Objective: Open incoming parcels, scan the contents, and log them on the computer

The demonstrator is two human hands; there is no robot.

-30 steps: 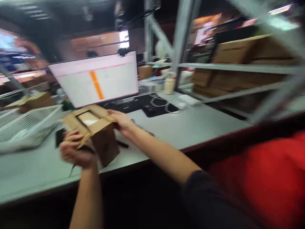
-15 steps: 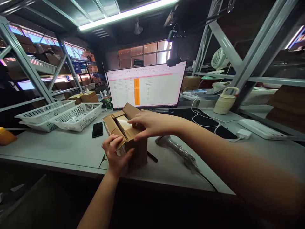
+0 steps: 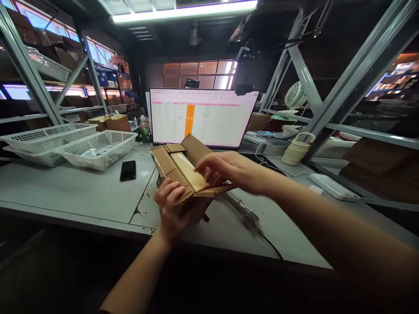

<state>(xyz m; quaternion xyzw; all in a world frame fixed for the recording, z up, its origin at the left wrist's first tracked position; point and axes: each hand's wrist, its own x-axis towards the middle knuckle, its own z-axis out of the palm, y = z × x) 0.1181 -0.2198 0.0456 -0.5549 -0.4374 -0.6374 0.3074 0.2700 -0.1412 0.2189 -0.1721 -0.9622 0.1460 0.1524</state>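
An opened cardboard box (image 3: 166, 160) sits tilted on the table at centre, its top flaps folded outward. Inside it shows a flat, pale cream piece (image 3: 187, 169) whose kind I cannot make out. My left hand (image 3: 172, 203) grips the box's near left corner, fingers over the flap and the thumb low on the side. Over the right half of the opening is my right hand (image 3: 225, 170), its fingers bent and loosely apart by the pale piece and the right flap. Its thumb is mostly hidden.
A handheld scanner (image 3: 244, 209) with a cable lies right of the box. On the left are a black phone (image 3: 128, 170) and white plastic baskets (image 3: 104, 150). Behind stand a monitor (image 3: 216, 122) and a bottle (image 3: 144, 131); a cream container (image 3: 296, 150) is at right.
The box has tipped toward me and its right flap has swung outward, showing more of the pale piece. My right hand's fingers have curled, and the left still grips the corner.
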